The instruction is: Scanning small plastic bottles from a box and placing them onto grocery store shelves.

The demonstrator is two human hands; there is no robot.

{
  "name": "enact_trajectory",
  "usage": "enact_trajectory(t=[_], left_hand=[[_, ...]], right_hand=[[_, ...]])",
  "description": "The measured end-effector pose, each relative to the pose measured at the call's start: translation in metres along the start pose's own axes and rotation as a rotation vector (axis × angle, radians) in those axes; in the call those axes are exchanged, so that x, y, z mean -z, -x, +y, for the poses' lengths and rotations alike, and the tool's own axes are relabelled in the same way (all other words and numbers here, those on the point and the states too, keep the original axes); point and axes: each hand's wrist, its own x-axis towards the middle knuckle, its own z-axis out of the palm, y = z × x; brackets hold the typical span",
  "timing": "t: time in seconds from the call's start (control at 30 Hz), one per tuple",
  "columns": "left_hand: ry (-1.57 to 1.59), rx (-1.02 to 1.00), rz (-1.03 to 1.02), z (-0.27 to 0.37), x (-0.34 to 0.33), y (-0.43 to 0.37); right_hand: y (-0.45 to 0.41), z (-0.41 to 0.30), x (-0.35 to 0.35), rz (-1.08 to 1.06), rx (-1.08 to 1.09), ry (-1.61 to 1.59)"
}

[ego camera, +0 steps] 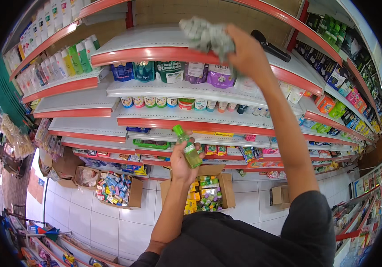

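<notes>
My left hand [183, 163] holds a small clear bottle of green liquid [191, 154] with a green cap, tilted, in front of the lower shelves. My raised right hand [246, 50] grips a crumpled grey-green cloth [206, 36], blurred, at the red front edge of an upper white shelf [137, 38]. On that shelf, right of the hand, lies a black handheld object [271, 46], its kind unclear. Pouches, among them a purple pouch [221, 76], stand on the shelf below the cloth.
An open cardboard box [227, 190] of small bottles and yellow packs stands on the tiled floor below my left hand. Left of it is a carton of small packets [134, 193]. A smaller carton [280, 196] stands at the right. Bottles [82, 55] line the left shelves.
</notes>
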Motion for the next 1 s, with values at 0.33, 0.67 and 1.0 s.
enact_trajectory(t=[0.33, 0.67, 1.0], left_hand=[[0.003, -0.048, -0.105, 0.042, -0.003, 0.009], [0.072, 0.054, -0.160, 0.050, -0.019, 0.001], [-0.133, 0.072, -0.226, 0.030, -0.060, -0.047]], right_hand=[[-0.021, 0.225, 0.039, -0.217, -0.287, 0.489], [0.016, 0.171, 0.024, -0.185, -0.449, 0.500], [0.091, -0.039, 0.086, -0.412, -0.101, -0.395]])
